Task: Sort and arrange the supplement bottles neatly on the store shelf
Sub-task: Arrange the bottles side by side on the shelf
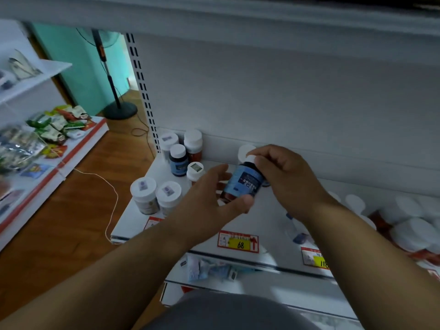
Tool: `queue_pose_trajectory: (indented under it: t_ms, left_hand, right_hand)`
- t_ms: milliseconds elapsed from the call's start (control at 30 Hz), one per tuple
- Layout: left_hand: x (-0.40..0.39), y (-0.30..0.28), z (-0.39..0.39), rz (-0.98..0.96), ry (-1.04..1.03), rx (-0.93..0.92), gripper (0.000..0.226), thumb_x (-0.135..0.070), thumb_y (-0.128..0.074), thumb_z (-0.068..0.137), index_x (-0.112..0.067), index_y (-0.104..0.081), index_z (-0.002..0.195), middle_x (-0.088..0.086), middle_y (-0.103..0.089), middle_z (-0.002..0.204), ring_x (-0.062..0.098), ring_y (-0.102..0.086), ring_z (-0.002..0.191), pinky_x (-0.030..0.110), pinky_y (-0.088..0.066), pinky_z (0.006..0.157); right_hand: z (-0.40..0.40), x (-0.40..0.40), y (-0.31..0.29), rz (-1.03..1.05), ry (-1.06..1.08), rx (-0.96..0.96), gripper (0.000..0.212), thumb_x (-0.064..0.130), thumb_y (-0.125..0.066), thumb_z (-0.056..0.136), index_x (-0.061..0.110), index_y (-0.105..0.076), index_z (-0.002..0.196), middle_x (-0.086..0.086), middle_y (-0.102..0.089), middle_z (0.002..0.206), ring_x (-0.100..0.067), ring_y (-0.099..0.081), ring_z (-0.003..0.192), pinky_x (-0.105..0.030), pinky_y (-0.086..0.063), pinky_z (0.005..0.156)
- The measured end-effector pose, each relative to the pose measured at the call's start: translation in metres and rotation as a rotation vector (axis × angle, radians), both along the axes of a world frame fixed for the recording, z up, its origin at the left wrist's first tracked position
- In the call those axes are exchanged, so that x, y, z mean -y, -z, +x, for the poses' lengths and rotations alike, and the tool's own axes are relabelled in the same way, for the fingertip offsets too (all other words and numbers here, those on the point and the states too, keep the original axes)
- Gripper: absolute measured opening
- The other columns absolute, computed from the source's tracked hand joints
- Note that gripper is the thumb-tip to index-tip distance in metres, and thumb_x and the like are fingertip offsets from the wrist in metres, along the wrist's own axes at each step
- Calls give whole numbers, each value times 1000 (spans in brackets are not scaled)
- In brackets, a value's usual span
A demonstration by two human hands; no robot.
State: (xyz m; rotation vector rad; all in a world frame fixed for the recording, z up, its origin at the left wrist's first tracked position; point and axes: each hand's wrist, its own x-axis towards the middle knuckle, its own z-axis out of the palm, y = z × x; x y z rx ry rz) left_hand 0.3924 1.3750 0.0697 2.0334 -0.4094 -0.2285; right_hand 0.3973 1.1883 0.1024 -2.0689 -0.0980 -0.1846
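Item: dark supplement bottle [242, 184], smooth cylinder, blue label, white cap, held tilted above the white store shelf [269, 215]. Left hand [214, 194] fingers curl round its base and right hand [283, 172] fingers pinch the cap end, probably to read and sort it. White-capped bottles [166, 172] stand grouped at left.

The right hand [283, 172] hides most of a white-capped bottle [245, 151]; the blue-labelled bottle's [245, 182] print is unreadable.
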Motion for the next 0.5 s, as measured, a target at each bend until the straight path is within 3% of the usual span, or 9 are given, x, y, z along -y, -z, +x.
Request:
queue_pose_trajectory:
  t_ms: [100, 233, 400, 500]
  left_hand:
    - [-8, 4, -8, -77, 62, -18, 93, -80, -53, 66, -29, -36, 142, -14, -60, 122, 2, -61, 104, 25, -53, 86]
    - [-14, 12, -15, -64, 105, -68, 79, -76, -54, 71, -33, -41, 136, -14, -64, 113, 2, -63, 99, 28, -54, 85]
    - [-18, 23, -15, 133, 49, -20, 87, -76, -48, 71, -30, -32, 143, -13, -50, 134, -2, -52, 111, 26, -48, 95]
    - [-18, 33, -21, 207, -21, -13, 75, -57, -56, 85, -28, -26, 148, -10, -38, 144, 3, -43, 119, 30, -42, 102]
  right_hand:
    - [-8, -12, -5, -24, -43, -3, 15, 26, -54, 96, 21, -68, 95, 9, -69, 92, -8, -64, 85, -23, -54, 75]
    - [-12, -21, 2, -55, -70, -20, 13, 28, -55, 95, 24, -67, 94, 11, -69, 88, -1, -63, 79, -9, -47, 66]
    - [-7, -23, 22, -210, -67, -19, 6, 31, -61, 92, 30, -63, 97, 19, -64, 86, 6, -60, 81, -6, -45, 67]
    - [-3, -20, 44, -342, -85, -23, 16, 30, -64, 90, 24, -62, 104, 17, -61, 98, 1, -57, 87, -8, -42, 73]
